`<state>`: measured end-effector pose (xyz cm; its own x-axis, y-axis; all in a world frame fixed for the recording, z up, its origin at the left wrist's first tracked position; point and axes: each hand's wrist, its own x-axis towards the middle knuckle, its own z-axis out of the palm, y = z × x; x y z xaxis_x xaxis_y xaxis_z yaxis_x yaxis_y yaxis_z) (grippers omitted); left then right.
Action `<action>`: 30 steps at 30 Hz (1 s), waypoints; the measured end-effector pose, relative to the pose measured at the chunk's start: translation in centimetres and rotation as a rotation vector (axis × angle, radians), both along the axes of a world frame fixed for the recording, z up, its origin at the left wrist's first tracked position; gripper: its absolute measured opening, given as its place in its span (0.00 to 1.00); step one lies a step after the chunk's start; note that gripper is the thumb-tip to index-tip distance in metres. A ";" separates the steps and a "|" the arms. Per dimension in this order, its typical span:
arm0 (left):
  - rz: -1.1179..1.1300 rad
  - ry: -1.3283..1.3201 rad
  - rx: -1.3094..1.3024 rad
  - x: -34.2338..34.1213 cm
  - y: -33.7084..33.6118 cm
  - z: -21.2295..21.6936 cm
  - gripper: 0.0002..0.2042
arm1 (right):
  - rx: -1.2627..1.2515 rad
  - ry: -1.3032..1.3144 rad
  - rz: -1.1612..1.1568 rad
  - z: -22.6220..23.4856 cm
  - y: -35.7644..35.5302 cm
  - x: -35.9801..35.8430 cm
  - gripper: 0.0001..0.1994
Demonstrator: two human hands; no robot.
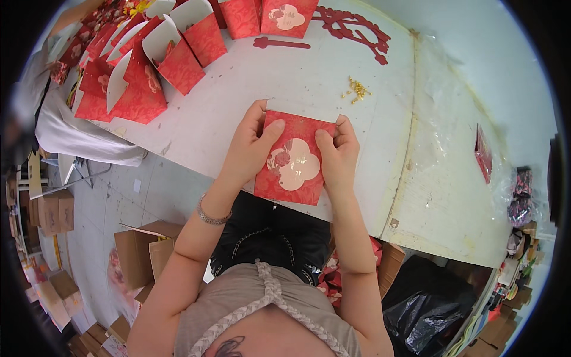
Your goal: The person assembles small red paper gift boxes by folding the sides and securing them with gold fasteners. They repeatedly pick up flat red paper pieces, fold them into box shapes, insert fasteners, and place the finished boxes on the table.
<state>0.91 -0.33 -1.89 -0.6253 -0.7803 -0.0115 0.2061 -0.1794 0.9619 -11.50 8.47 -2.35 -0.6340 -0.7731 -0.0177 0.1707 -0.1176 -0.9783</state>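
Note:
Between my two hands is a red paper gift box (301, 172) with a pale flower-shaped panel on its front, held above the near edge of the white table. My left hand (260, 138) grips its upper left edge, thumb on the front and fingers behind. At the upper right edge my right hand (339, 150) does the same. Beyond the box lie a small heap of gold beads (357, 90) and a dark red cut-out strip (282, 43). The box's back and the fingertips behind it are hidden.
Open red boxes (178, 65) crowd the table's far left, and more stand at the far middle. Dark red cut-out strips (357, 33) lie at the far right. Cardboard boxes (140, 253) stand on the floor to the left; a black plastic bag (428, 303) is below right.

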 end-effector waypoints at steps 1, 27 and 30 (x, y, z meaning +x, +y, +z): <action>-0.010 -0.049 -0.061 0.0 0.1 0.2 0.11 | -0.008 0.005 0.000 0.2 0.0 0.1 0.12; -0.084 -0.114 -0.288 0.5 -2.0 0.8 0.06 | -0.097 0.146 0.114 0.7 0.1 0.4 0.08; -0.090 -0.143 -0.317 0.8 -2.0 0.7 0.06 | -0.127 0.172 0.106 0.5 0.2 0.5 0.07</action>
